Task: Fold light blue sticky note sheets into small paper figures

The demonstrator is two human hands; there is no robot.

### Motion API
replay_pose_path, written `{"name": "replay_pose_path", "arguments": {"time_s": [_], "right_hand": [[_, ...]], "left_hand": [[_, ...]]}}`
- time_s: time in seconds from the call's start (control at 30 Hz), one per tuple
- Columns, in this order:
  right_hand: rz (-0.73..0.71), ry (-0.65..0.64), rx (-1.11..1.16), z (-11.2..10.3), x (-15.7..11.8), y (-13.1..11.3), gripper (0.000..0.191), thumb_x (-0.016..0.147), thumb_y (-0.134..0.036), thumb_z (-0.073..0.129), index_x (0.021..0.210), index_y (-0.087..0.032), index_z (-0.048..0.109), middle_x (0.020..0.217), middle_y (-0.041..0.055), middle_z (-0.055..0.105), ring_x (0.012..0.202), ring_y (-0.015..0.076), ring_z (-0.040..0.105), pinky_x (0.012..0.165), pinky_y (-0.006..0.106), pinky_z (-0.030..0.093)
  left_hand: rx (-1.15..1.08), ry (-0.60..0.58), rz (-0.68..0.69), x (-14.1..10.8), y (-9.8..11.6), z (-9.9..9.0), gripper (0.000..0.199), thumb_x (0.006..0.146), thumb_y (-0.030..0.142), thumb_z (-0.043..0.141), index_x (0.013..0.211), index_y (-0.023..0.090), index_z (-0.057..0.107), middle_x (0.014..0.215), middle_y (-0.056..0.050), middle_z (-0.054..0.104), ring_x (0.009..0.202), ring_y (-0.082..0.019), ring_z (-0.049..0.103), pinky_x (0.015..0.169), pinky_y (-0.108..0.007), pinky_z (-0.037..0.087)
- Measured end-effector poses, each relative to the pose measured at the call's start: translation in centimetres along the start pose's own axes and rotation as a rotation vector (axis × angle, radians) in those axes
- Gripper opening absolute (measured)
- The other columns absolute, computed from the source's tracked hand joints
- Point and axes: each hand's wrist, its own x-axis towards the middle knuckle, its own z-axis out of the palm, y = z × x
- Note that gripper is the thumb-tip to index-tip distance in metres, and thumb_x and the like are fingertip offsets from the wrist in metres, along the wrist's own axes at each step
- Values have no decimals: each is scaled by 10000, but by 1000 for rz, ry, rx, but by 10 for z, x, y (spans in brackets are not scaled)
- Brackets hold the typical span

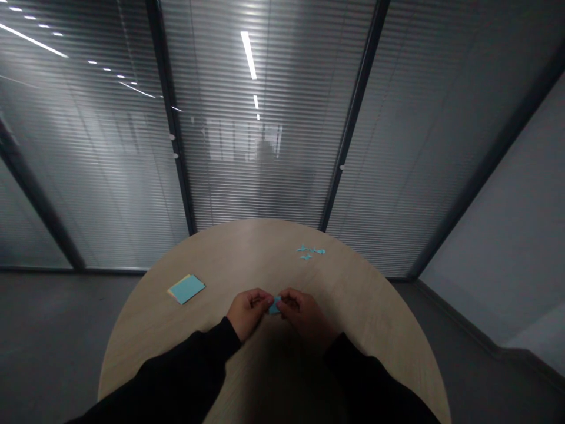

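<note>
Round table [247,259] below my view: the left hand [248,312] and right hand [306,318] pinch a small blue paper [275,305] between closed fingers above its near half, apparently steadying it; sticky notes [186,288] lie on its left side, blue paper scraps [311,251] on its far side.

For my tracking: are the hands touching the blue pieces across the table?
No, the left hand and right hand hold a blue paper, apart from those pieces.
</note>
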Motion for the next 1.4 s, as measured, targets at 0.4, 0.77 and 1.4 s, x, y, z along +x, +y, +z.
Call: {"name": "replay_pose_path", "arguments": {"time_s": [0.4,0.77,1.4], "right_hand": [[18,-3,-14,-6,2,2,242,852,-394,625,756,-172,639,639,-20,604,596,137,540,579,247,403],[-31,144,76,4,3,12,213,849,-358,630,955,-176,659,847,52,702,768,188,664,694,296,515],[-540,67,-251,-12,2,7,186,870,-189,619,1034,-227,697,944,53,722,818,175,666,737,294,535]], "left_hand": [[184,25,84,1,2,-1,350,795,497,637,794,151,693,612,-10,601,558,-143,499,549,-248,371],[250,-97,53,1,8,-3,383,793,514,629,801,136,685,617,-11,610,552,-136,499,543,-247,355],[-316,-108,-95,12,-6,-10,477,641,530,827,826,113,690,688,-35,673,607,-124,600,592,-241,473]]}}
